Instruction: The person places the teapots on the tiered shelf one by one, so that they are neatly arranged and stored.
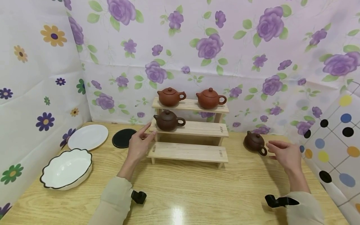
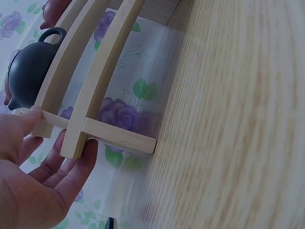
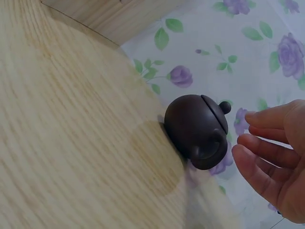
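A three-tier wooden display stand (image 1: 187, 151) stands on the table. My left hand (image 1: 139, 144) holds its left end; in the left wrist view the thumb lies at the middle shelf's end and the fingers curl by the lower shelf's end. On the middle shelf sits a dark brown teapot (image 1: 167, 121). Two reddish-brown teapots, one left (image 1: 170, 97) and one right (image 1: 209, 98), occupy the top shelf. A second dark teapot (image 3: 195, 129) rests on the table right of the stand, its handle towards my right hand (image 1: 287, 155). That hand's fingers are loosely bent, apart from the handle, holding nothing.
At the left are a white plate (image 1: 88, 137), a scalloped white bowl (image 1: 67, 168) with a dark rim, and a black round mat (image 1: 122, 138). Flowered cloth (image 1: 180, 62) hangs behind the table, and a dotted panel (image 1: 334, 150) borders the right.
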`<state>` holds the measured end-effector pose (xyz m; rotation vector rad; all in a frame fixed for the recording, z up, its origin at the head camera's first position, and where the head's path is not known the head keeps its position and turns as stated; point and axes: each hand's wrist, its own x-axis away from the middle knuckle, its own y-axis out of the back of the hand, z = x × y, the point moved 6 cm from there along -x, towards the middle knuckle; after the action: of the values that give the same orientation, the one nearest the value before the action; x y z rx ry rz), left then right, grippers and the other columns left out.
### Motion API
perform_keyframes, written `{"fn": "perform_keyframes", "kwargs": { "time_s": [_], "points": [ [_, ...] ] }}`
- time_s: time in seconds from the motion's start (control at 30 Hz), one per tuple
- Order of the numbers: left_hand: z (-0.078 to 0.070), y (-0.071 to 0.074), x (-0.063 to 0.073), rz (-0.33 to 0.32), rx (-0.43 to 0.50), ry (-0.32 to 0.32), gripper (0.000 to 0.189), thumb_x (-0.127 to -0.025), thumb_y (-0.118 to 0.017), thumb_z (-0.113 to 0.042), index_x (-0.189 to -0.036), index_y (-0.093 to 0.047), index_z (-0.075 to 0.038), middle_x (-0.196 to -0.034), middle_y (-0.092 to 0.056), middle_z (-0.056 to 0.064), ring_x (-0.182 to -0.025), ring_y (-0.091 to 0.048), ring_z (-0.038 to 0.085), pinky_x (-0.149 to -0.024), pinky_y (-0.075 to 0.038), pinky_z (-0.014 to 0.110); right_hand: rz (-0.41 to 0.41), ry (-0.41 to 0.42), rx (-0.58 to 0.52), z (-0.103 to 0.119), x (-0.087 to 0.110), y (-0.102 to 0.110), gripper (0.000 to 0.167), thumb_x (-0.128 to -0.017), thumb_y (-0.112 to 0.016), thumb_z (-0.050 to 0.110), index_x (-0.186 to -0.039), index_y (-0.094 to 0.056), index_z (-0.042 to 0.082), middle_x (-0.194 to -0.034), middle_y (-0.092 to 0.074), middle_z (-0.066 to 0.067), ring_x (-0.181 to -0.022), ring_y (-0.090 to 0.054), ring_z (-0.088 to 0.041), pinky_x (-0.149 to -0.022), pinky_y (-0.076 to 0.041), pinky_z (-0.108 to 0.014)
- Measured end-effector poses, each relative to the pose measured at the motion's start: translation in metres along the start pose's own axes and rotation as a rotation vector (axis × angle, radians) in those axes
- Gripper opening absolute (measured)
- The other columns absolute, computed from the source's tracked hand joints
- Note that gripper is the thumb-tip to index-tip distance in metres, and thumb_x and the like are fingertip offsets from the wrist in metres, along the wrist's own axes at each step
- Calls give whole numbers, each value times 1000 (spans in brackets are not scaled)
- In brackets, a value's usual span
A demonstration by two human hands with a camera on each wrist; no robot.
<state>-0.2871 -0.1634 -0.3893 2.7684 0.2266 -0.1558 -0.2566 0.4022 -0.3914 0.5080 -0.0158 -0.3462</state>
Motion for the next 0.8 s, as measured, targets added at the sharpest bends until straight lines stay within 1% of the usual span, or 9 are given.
{"fn": "perform_keyframes", "kwargs": {
  "time_s": [0.17,0.27,0.37,0.47,0.53,0.6,0.67,0.8],
  "points": [
    [0,0,0,4,1,-3,55,-104,-68,-45,-156,-54,-34,-109,-75,15,-59,-50,7,-54,-41,25,-9,-33,4,-6,1,-2,51,-101,-74,30,-137,-68,-6,-85,-65,28,-81,-71,-3,-70,-65,-36],
    [-1,0,1,4,-1,-2,55,-104,-68,-45,-156,-54,-35,-110,-75,15,-57,-50,7,-54,-41,25,-9,-63,13,-11,0,-3,51,-101,-75,30,-137,-68,-5,-83,-66,27,-79,-72,-3,-70,-64,-35],
    [-1,0,1,1,-3,1,55,-104,-68,-44,-156,-54,-35,-110,-76,14,-53,-47,6,-52,-40,24,-8,-90,33,-17,0,-6,51,-101,-74,33,-137,-69,-3,-89,-70,19,-77,-75,-7,-69,-64,-34],
    [-1,0,0,0,-8,0,55,-104,-68,-44,-156,-54,-35,-110,-76,13,-52,-45,6,-51,-40,23,-13,-90,58,-19,1,-8,48,-101,-74,32,-135,-70,-2,-95,-76,8,-73,-77,-14,-67,-64,-34],
    [0,0,0,-1,-8,2,54,-104,-68,-43,-156,-54,-36,-111,-76,13,-53,-46,6,-52,-41,23,-20,-79,68,-20,1,-9,46,-101,-73,30,-135,-71,-2,-97,-78,4,-71,-78,-16,-66,-64,-34],
    [0,0,0,-1,-10,1,54,-104,-68,-43,-156,-54,-36,-111,-76,14,-54,-47,6,-53,-42,24,-26,-65,76,-21,1,-10,44,-102,-72,27,-133,-71,-3,-96,-78,3,-69,-78,-17,-65,-63,-34],
    [0,0,0,-1,-13,-1,54,-104,-68,-43,-156,-54,-35,-111,-76,15,-55,-48,5,-54,-42,23,-36,-59,77,-21,1,-11,42,-102,-72,25,-132,-72,-4,-93,-77,6,-68,-77,-17,-64,-63,-34],
    [0,0,0,0,-10,-6,54,-105,-67,-43,-156,-54,-34,-112,-76,16,-57,-49,4,-54,-43,23,-47,-74,54,-24,2,-13,39,-101,-73,22,-129,-74,-5,-89,-75,9,-69,-77,-13,-64,-63,-31]
  ]
}}
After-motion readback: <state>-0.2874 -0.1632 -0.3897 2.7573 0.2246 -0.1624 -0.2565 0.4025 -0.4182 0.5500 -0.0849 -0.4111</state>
